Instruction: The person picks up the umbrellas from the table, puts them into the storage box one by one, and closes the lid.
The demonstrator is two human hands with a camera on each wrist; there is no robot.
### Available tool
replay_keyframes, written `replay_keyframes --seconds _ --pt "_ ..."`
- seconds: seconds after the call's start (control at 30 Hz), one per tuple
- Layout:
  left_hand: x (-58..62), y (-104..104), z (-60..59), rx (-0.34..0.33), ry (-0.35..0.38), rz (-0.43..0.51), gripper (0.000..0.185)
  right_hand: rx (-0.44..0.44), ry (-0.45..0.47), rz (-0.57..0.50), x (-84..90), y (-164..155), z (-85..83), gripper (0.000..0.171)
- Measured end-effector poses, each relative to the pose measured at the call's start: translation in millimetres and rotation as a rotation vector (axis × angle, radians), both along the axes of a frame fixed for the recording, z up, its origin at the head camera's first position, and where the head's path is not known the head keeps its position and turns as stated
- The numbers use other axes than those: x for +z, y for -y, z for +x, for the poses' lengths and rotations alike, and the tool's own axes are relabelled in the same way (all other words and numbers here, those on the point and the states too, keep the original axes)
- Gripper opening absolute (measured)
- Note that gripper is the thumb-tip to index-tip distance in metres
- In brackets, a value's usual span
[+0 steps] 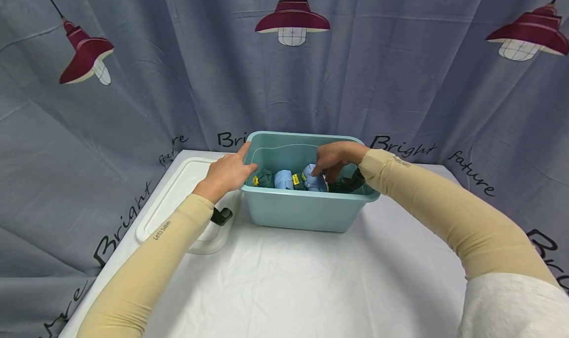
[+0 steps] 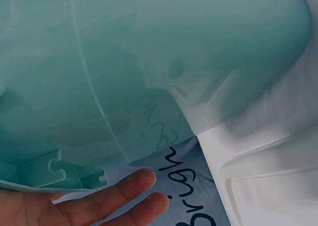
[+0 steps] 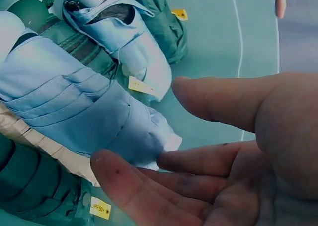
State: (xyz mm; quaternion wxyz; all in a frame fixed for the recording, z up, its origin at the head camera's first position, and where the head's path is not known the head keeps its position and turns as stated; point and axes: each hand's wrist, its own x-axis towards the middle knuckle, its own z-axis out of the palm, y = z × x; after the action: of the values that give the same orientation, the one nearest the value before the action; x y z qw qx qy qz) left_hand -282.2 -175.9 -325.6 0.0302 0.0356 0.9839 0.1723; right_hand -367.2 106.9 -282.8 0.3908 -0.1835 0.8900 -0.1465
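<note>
Plainly, by parts:
Bin: a teal plastic bin [image 1: 306, 212] stands on the white tabletop [image 1: 311, 278], near its far edge; it holds several folded umbrellas.
Left hand: the left hand [image 1: 228, 172] rests against the bin's left wall at the rim; its fingers [image 2: 119, 193] lie straight and close together, gripping nothing.
Right hand: the right hand [image 1: 335, 157] reaches down into the bin; its fingers [image 3: 149, 191] are loosely spread and half curled, touching the end of a light blue umbrella [image 3: 84, 112] without closing on it.
Umbrellas: a second light blue umbrella [image 3: 124, 42] lies just beside the first; dark green umbrellas [image 3: 35, 186] lie between and around them; small yellow tags [image 3: 141, 86] show on some.
Lid: a clear white lid [image 1: 178, 199] lies flat on the tabletop, left of the bin, under the left forearm.
Backdrop: a grey curtain [image 1: 400, 81] printed with red lamps hangs behind.
</note>
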Motion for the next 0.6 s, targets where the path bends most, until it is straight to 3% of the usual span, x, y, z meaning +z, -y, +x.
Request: replay_keyframes --seconds 0.17,0.37,0.6 --pt "0.8 -2.3 1.1 0.001 0.009 0.011 0.076 -0.007 0.012 -0.046 1.9 -7.2 5.9 0.046" --pt "1.0 -3.4 0.9 -0.003 0.006 0.007 0.076 -0.005 -0.061 -0.074 7.7 -16.9 12.7 0.059" --pt "1.2 -2.4 2.0 -0.004 0.011 0.011 0.075 0.009 -0.139 -0.119 19.9 -31.1 26.0 0.062"
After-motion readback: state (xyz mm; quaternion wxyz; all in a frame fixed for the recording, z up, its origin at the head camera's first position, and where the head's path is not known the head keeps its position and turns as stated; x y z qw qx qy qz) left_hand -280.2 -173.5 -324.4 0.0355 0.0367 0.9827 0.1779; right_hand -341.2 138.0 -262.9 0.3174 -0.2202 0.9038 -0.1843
